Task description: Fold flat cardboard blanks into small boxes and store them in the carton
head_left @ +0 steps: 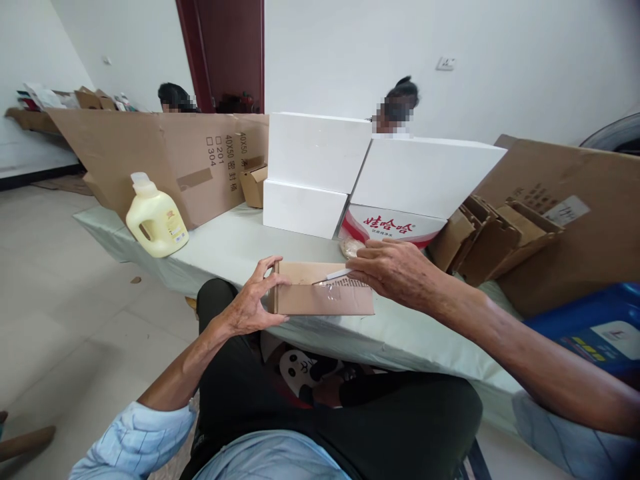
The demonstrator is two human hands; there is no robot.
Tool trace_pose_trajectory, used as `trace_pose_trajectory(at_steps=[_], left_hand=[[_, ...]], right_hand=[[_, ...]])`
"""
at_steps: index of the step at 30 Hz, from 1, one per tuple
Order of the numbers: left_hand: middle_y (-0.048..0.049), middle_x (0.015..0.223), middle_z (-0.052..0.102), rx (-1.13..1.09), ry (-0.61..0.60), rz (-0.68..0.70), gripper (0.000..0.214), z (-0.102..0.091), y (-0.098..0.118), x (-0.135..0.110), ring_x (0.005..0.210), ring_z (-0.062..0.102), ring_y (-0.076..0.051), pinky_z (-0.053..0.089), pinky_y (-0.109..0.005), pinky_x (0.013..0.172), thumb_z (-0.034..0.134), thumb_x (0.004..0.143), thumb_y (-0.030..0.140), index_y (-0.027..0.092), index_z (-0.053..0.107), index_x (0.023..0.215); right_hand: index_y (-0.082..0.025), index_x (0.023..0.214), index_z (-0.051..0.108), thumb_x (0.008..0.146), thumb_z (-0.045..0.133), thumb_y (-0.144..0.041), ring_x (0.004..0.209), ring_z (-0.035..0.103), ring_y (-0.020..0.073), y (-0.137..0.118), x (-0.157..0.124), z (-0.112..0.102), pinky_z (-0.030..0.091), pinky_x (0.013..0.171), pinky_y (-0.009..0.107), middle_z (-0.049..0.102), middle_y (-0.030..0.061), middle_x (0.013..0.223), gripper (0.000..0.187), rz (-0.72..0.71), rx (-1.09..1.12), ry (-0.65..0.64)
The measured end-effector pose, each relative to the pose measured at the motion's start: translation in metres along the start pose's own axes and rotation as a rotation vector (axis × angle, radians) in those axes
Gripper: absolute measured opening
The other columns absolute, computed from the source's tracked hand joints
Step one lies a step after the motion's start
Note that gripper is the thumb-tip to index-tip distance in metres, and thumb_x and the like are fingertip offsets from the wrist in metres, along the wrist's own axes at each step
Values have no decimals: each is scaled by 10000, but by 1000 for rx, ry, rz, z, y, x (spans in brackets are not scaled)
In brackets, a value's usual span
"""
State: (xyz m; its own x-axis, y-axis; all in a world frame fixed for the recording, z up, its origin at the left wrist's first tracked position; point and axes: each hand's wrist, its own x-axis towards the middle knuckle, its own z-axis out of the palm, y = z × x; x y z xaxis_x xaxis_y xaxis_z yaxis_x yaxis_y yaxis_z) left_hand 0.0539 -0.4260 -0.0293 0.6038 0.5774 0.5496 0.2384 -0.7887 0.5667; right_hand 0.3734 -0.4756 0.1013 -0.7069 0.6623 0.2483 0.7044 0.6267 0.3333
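A small brown cardboard box point(325, 302) lies at the table's front edge, with clear tape across its top seam. My left hand point(257, 300) grips the box's left end, thumb and fingers spread around it. In my right hand point(387, 270) is a thin white-handled tool, seemingly a craft knife point(336, 275), whose narrow tip touches the box top near the seam. The fingers hide most of its handle. Just behind my right hand sits a roll of clear tape point(351, 247), partly covered.
Stacked white boxes point(315, 153) and a red-and-white carton point(393, 225) stand behind. A yellow jug point(156, 217) is at left, a blue container point(595, 333) at right. Open small cartons point(505, 233) lean against large cardboard point(575, 213). Two people are partly visible beyond.
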Motion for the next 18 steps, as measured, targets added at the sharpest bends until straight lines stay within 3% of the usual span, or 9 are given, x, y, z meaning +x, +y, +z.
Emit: trace_pose_trajectory(at_steps=[7, 12, 16, 18], left_hand=[[-163, 1619, 379, 16, 7, 20, 654, -1, -1, 0, 1572, 381, -386, 395, -575, 1291, 921, 698, 152, 245, 625, 1274], [-149, 1596, 388, 16, 10, -5, 647, 2, -6, -5, 1557, 406, -375, 397, -553, 1293, 921, 704, 173, 246, 627, 1276], [-141, 1573, 400, 22, -4, -30, 646, 4, -11, -9, 1541, 429, -363, 412, -530, 1285, 919, 692, 159, 244, 629, 1263], [-139, 1584, 394, 20, -5, -46, 645, 5, -13, -10, 1549, 423, -362, 419, -523, 1281, 918, 696, 165, 247, 623, 1263]], right_hand=[[-207, 818, 661, 1114, 511, -219, 772, 562, 194, -8, 3, -2, 254, 656, 345, 671, 30, 797, 332, 69, -64, -76], [-202, 866, 667, 1048, 545, -87, 732, 548, 201, -14, -20, 4, 266, 662, 357, 676, 46, 801, 248, 44, -121, -72], [-214, 824, 658, 1103, 516, -208, 723, 573, 211, 1, -50, 9, 317, 685, 361, 673, 52, 768, 313, 106, -176, -60], [-226, 841, 670, 1137, 486, -330, 772, 612, 224, 13, -66, 12, 370, 714, 359, 698, 58, 801, 364, 160, -96, -26]])
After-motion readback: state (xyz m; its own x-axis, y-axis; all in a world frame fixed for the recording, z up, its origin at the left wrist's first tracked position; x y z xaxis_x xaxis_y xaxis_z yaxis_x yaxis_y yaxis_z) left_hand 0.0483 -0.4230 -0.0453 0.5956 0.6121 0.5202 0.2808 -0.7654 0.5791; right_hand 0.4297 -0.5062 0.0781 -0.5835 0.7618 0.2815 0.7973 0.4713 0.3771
